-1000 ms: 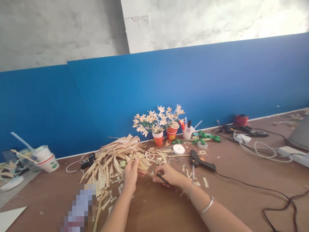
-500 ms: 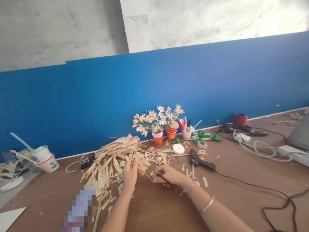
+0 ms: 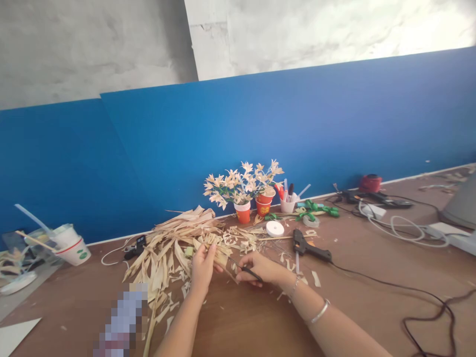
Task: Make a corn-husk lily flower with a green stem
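Note:
My left hand (image 3: 203,268) pinches a piece of pale dried husk (image 3: 222,260) between thumb and fingers. To its right, my right hand (image 3: 256,269) is closed around the dark handles of a pair of scissors (image 3: 252,274), whose blades point left toward the husk. Whether the blades touch it is too small to tell. Behind and left of my hands spreads a heap of dried husks (image 3: 186,225), with cut scraps (image 3: 243,240) strewn about. Past them stand handmade pale flowers (image 3: 243,181) in red paper cups (image 3: 243,213).
A black glue gun (image 3: 311,249) lies at the right, its cord trailing forward. A white tape roll (image 3: 275,228) and green tape pieces (image 3: 322,209) lie farther back. White cups (image 3: 74,250) stand at the left. A blue partition (image 3: 238,129) closes off the table's back.
My left hand has shifted very slightly right and the husk in it has turned, showing more of its flat side near the scissors. My right hand stays nearly in place.

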`<state>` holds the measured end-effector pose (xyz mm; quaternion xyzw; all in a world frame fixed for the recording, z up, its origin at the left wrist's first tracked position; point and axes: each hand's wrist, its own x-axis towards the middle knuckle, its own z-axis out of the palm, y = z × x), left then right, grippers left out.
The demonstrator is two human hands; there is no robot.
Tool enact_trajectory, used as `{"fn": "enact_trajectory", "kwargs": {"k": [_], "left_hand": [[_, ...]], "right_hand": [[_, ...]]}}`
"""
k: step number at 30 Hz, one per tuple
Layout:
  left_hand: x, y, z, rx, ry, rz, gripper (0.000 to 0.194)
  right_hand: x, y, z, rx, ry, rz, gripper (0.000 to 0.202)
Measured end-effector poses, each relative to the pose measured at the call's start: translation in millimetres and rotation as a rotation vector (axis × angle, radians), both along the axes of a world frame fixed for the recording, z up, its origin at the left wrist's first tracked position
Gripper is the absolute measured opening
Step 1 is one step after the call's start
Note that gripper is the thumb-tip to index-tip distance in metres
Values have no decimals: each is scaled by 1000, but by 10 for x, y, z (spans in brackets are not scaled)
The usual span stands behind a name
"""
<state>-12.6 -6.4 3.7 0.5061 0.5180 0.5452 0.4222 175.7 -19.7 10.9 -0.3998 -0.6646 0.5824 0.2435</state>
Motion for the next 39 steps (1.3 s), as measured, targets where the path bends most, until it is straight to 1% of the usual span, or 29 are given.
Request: {"fn": "enact_trajectory", "kwargs": {"k": [4,9,15,18,24,31,34,39], "left_hand": [[2,-2,-5,-3,-24,-4,35],[17,-21,26,-25,-47,13,34],[53,-30,45,-86,-104,67,32],[66,-27,42,-92,-129,75,30],[81,-18,28,-116,-205,83,28],[104,-24,41,-157,-277,91,25],[107,-28,55,-177,-307,85,24],[111,-40,76,-188,-340,76,28]], "right_hand": [[0,5,12,13,23,8,24],[-15,5,34,17,39,-1,22],[-51,33,-29,51,22,-47,21],[-74,37,-50,68,7,-73,25],[-113,41,-89,94,38,-82,31],[-129,32,-74,85,-42,-134,25],[-130,28,-71,93,-59,-137,23],[-130,36,-84,95,-72,-149,20]]}}
